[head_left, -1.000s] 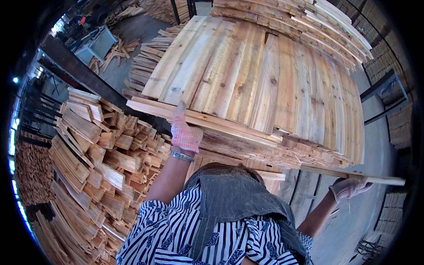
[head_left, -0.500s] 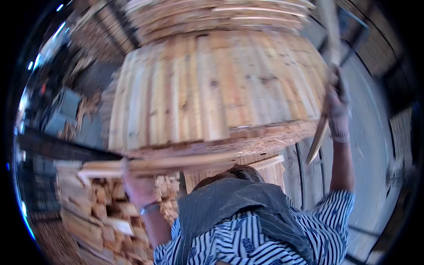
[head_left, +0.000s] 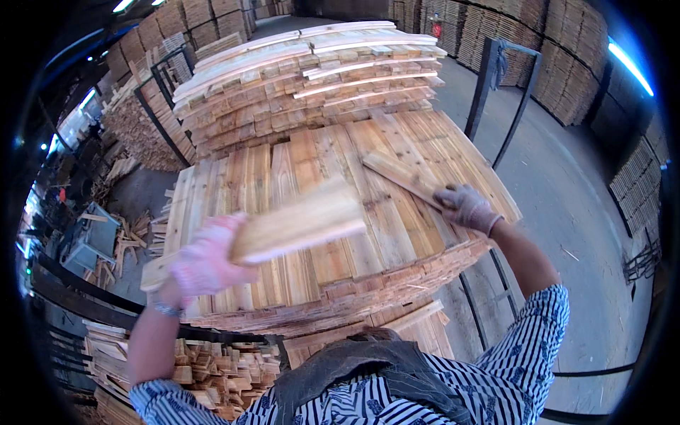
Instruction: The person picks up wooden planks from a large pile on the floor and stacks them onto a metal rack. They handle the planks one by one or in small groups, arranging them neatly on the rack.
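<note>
My left hand (head_left: 210, 258), in a pinkish work glove, is closed around a short, wide wooden board (head_left: 304, 223). Motion blurs this board, which is held above the left part of a stack of planks (head_left: 333, 258); its other end sticks out behind the hand at the stack's left edge. On the right, my right hand (head_left: 467, 207) wears a greyish, soiled glove and grips the near end of a narrower board (head_left: 398, 174). That board slants away to the far left, low over the top layer of planks; whether it touches them I cannot tell.
Behind the stack rises a higher pile of boards (head_left: 312, 85). Small wood offcuts (head_left: 227, 372) fill a space at the lower left. A dark metal frame (head_left: 489, 88) stands at the far right, beside the concrete floor (head_left: 567, 212). Tall lumber stacks (head_left: 574, 64) line the back.
My right hand has come inward from the right side, its board swinging from upright to lying over the planks. My left hand has lifted its board from the near edge to above the stack.
</note>
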The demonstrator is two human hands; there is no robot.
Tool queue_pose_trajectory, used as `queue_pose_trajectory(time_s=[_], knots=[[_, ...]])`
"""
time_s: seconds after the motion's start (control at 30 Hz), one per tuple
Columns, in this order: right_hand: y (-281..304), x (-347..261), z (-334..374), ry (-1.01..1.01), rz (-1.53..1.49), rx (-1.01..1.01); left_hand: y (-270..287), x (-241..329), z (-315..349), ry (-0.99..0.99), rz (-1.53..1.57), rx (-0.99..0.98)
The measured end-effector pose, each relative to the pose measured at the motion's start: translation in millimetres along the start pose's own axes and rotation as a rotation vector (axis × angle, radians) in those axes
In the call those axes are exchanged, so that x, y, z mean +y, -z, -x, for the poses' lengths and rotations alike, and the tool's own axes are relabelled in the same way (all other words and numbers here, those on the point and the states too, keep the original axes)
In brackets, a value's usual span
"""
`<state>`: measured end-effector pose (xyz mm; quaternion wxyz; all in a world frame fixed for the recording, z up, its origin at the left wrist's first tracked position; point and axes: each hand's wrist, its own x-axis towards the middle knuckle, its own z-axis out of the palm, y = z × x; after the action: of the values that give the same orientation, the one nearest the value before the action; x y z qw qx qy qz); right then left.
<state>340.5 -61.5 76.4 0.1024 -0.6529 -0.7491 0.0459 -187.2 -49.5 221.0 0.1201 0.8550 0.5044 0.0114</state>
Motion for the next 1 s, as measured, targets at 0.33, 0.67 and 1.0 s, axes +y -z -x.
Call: queue_pose_trajectory(time_s=[0.33, 0.67, 1.0], knots=[[-9.2, -6.0, 19.5, 0.025, 0.013, 0.066, -41.5, -31.2, -114.2, -0.100, -0.227, -0.433], [-14.6, -9.9, 11.5, 0.027, 0.097, 0.045, -90.2, -184.0, -282.3, 0.209, -0.185, 0.134], [56.6, -5.4, -107.2, 0.287, 0.041, -0.135, -93.8, -210.8, -281.0, 0.199, -0.075, 0.166]])
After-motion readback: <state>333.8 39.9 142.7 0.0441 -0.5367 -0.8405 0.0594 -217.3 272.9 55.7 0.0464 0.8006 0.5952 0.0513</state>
